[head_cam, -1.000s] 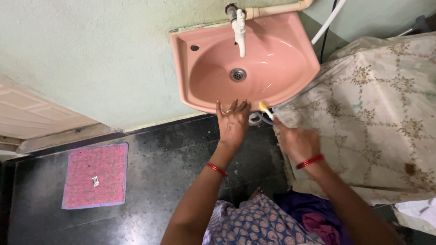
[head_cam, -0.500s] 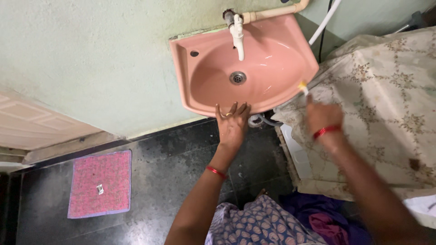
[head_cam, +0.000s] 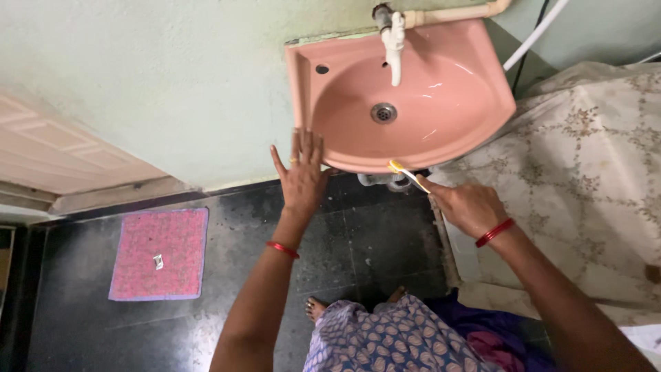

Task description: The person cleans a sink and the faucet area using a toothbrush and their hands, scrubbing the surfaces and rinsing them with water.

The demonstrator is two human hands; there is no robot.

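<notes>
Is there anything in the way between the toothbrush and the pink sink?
Nothing visible. The right hand holds the toothbrush, its yellow head right at the front rim of the pink sink. The left hand is spread open off to the side, by the sink's left edge, not between them.

Only 1 view ran here: the head camera looked steeply down from above, facing the wall at 12 o'clock, the pink basin (head_cam: 413,103) fairly near, dark floor (head_cam: 372,234) toward 6 o'clock.

Soft even light, sharp focus, wide-angle bending at edges.
</notes>
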